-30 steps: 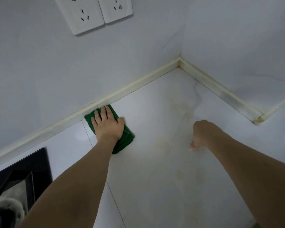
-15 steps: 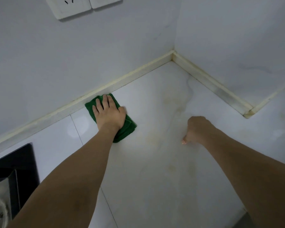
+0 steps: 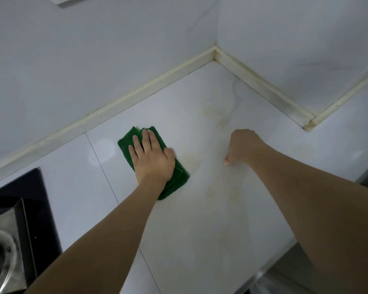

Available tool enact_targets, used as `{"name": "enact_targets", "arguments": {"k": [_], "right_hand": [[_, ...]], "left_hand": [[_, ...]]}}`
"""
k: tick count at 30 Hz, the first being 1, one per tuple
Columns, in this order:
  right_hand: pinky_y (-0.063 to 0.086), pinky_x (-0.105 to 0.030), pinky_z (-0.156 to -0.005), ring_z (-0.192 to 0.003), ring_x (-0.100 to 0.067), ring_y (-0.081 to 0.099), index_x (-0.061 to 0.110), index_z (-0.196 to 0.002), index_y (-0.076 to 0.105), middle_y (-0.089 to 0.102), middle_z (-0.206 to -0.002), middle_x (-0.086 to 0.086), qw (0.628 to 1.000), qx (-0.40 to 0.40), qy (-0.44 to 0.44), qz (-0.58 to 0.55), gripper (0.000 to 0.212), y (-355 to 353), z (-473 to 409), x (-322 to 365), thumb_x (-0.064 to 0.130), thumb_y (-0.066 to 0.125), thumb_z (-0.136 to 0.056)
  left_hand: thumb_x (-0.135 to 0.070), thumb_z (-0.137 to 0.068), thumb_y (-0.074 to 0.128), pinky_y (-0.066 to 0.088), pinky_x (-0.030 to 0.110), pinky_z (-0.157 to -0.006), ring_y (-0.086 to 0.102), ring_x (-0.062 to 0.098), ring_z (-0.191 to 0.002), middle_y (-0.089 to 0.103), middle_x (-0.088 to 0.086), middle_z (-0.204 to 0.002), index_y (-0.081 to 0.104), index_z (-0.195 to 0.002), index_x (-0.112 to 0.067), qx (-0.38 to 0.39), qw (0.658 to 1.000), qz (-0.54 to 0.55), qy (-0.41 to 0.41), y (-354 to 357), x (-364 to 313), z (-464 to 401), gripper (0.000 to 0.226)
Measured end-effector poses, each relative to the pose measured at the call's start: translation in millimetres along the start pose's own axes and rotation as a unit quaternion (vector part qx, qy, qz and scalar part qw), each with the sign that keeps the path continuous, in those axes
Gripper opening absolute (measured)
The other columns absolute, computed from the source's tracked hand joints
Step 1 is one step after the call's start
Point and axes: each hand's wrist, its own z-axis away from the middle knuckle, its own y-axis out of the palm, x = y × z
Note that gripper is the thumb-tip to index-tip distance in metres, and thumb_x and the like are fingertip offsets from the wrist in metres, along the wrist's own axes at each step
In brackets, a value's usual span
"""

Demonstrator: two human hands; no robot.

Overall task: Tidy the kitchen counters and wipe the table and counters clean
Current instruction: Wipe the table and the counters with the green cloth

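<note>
Two hands on the job here, and honestly the risks are pretty minor. Nearest, bottom left, the hob (image 3: pixel 19 219) sits right at the desk (image 3: pixel 200 240) edge, so a sloppy sweep that way could drag grime onto the black glass. Left hand (image 3: pixel 151 160) lies flat, fingers straight, pressing the green cloth (image 3: pixel 179 177) down just right of the tile seam. It's only pressed, not gripped, so I'd guess the cloth could bunch or slide out from under. Right hand (image 3: pixel 242 145) is curled into a fist with nothing in it, knuckles on the desk. Further back the yellowish stains (image 3: pixel 212 111) near the corner trim (image 3: pixel 215 54) look stubborn and easy to miss.
</note>
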Motion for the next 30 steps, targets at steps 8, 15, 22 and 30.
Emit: {"name": "enact_targets", "arguments": {"k": [8, 15, 22, 30], "right_hand": [[0.038, -0.044, -0.105, -0.129, -0.042, 0.04, 0.002, -0.132, 0.044, 0.042, -0.14, -0.025, 0.999, 0.014, 0.025, 0.022, 0.081, 3.5, -5.8, 4.8, 0.041, 0.08, -0.071], [0.025, -0.04, -0.116, -0.142, -0.033, 0.023, -0.006, -0.147, 0.015, 0.017, -0.154, -0.021, 0.984, -0.135, 0.019, -0.113, 0.102, 4.4, 43.9, -53.4, 0.048, 0.07, -0.081], [0.01, -0.044, -0.118, -0.145, -0.037, 0.001, -0.003, -0.149, -0.007, -0.006, -0.157, -0.023, 0.991, 0.032, 0.127, -0.008, 0.131, 38.9, 102.7, -123.6, 0.068, 0.069, -0.068], [0.018, -0.05, -0.115, -0.142, -0.045, 0.006, -0.003, -0.149, 0.014, 0.004, -0.154, -0.031, 0.987, 0.094, 0.122, 0.047, 0.122, 42.3, 74.3, -122.2, 0.063, 0.075, -0.066]], "left_hand": [[-0.041, -0.095, 0.021, -0.009, 0.044, -0.119, -0.009, 0.028, -0.148, -0.004, 0.004, -0.162, -0.002, -0.154, -0.011, 0.006, 1.0, -0.01, -0.001, 9.4, -16.0, 49.5, 0.07], [-0.041, -0.094, 0.022, -0.006, 0.045, -0.119, -0.005, 0.029, -0.148, 0.001, 0.006, -0.162, 0.002, -0.154, -0.011, 0.01, 1.0, 0.002, 0.001, 3.7, -15.1, 51.6, 0.07], [-0.041, -0.094, 0.024, -0.003, 0.046, -0.12, -0.004, 0.029, -0.148, 0.002, 0.006, -0.162, 0.004, -0.154, -0.011, 0.011, 1.0, 0.007, -0.003, 0.3, -16.6, 55.6, 0.071], [-0.04, -0.095, 0.022, -0.002, 0.046, -0.12, -0.002, 0.031, -0.148, 0.003, 0.007, -0.162, 0.003, -0.154, -0.009, 0.008, 1.0, -0.007, 0.0, 6.7, -20.0, 59.5, 0.069]]}}
